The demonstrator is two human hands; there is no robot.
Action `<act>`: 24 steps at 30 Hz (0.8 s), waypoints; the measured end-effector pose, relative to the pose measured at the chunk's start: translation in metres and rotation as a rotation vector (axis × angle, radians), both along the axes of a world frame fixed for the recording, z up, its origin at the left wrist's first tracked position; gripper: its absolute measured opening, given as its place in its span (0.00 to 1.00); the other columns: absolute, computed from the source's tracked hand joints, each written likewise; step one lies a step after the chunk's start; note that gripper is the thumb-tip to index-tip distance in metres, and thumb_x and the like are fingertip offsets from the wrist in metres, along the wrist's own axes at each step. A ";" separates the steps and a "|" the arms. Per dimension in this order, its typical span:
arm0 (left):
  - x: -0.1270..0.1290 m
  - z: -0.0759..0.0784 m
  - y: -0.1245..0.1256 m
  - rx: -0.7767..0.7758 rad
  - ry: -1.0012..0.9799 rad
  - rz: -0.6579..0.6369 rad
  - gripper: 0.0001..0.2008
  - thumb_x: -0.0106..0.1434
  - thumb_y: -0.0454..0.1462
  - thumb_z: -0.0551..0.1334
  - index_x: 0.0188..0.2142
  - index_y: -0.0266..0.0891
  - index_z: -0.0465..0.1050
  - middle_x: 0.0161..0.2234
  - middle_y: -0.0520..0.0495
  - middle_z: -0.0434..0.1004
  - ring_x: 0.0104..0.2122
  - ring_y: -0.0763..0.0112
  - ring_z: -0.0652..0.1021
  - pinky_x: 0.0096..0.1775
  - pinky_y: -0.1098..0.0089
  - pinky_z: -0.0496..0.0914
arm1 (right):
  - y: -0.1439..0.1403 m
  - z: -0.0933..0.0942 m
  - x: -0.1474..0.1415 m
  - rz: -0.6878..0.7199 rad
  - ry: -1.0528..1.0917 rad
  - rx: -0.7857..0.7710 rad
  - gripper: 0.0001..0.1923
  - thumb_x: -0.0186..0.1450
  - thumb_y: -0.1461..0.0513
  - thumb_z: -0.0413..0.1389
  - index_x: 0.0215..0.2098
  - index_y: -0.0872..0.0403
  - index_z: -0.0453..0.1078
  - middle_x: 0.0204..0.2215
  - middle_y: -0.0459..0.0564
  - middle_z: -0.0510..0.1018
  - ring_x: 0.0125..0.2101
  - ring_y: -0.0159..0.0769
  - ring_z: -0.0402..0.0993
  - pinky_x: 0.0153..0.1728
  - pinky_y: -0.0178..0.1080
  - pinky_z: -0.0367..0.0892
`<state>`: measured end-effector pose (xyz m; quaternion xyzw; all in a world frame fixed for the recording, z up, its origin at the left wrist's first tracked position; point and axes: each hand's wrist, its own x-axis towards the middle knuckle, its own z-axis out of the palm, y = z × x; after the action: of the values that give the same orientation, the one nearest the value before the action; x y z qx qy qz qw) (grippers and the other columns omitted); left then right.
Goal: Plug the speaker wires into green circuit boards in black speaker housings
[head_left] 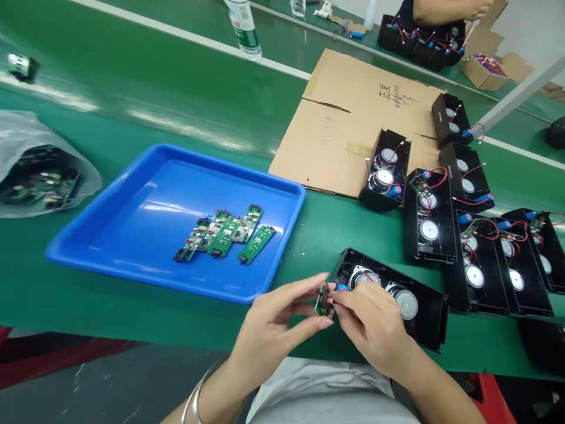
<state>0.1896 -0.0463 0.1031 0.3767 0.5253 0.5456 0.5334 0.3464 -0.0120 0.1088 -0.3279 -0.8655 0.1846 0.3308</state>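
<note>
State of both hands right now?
Left hand: closed, holding a green circuit board.
Right hand: closed in a pinch right at the board; exactly what it grips can't be told.

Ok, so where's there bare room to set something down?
Bare: the blue tray left of its circuit boards, the cardboard left of the speaker box at its edge, and green tabletop between tray, cardboard and nearest casing. Crowded: the right side, where black boxes stand close together.

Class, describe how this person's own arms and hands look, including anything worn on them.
The left hand and right hand are ungloved, with no rings visible. Slim, shiny silver bangles circle the left wrist; nothing shows on the right. No sleeves are visible.
</note>
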 end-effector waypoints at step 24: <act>0.020 0.003 -0.007 -0.395 -0.048 -0.239 0.15 0.49 0.41 0.70 0.36 0.44 0.71 0.24 0.52 0.79 0.22 0.70 0.78 0.27 0.75 0.74 | -0.007 -0.029 0.056 -0.271 -0.678 0.169 0.11 0.62 0.74 0.49 0.28 0.54 0.66 0.22 0.48 0.68 0.21 0.35 0.64 0.21 0.37 0.55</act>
<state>0.2100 -0.0530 0.1065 0.3114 0.5605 0.3742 0.6700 0.4026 -0.0190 0.0801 -0.4534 -0.8868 -0.0518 0.0725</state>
